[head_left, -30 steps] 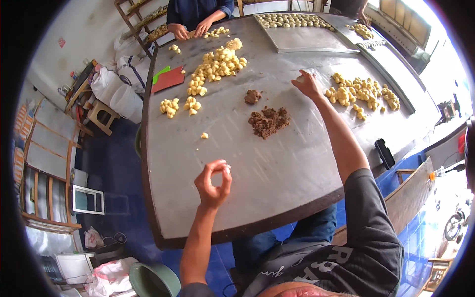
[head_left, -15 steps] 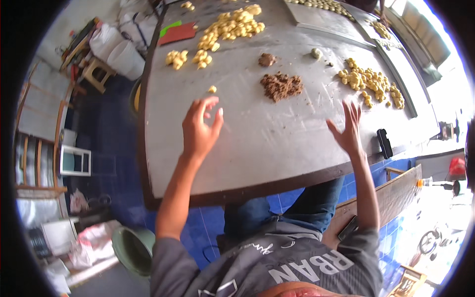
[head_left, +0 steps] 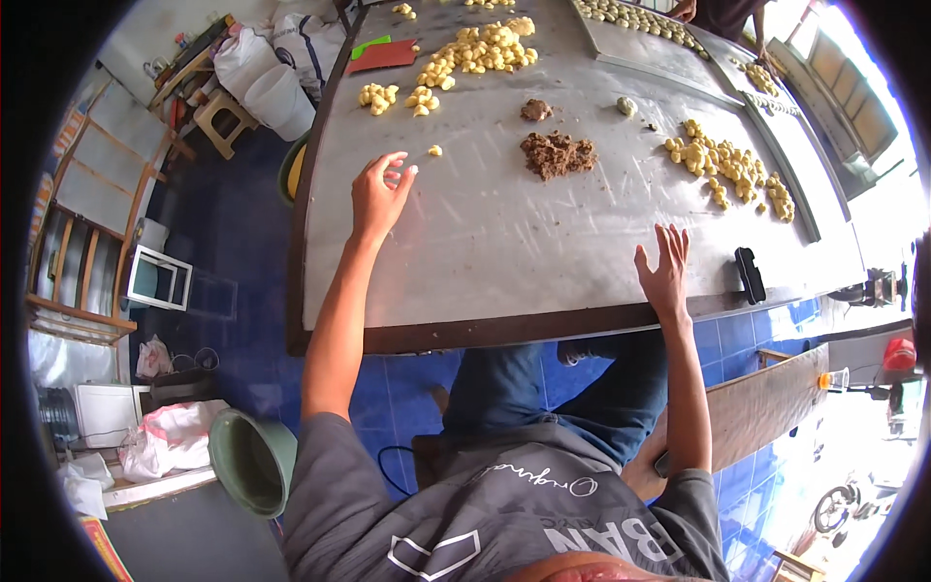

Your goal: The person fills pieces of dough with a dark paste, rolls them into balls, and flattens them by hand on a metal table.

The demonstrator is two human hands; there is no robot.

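My left hand [head_left: 381, 194] hovers over the metal table [head_left: 465, 257], fingers loosely bent and apart, holding nothing, just left of a small lone yellow dough piece [head_left: 435, 150]. My right hand [head_left: 663, 272] is spread open above the table, left of a black case [head_left: 750, 275]. Beyond my hands lie crumbly brown paste [head_left: 555, 155], a smaller brown lump [head_left: 536, 110] and a pale greenish ball [head_left: 626, 107]. Heaps of yellow dough pieces sit at back left [head_left: 475, 53] and at right [head_left: 727, 165].
Red and green sheets [head_left: 381, 56] lie at the back left; a tray [head_left: 645, 53] of rowed pieces at the back right, where another person [head_left: 727, 19] stands. Buckets [head_left: 278, 105], a green tub [head_left: 254, 456] and a stool [head_left: 218, 121] are left. A wooden bench [head_left: 747, 398] is at right.
My right hand has let go of the greenish ball and drawn back toward me, spreading open. My left hand has loosened from a curled shape and moved left. The view has shifted.
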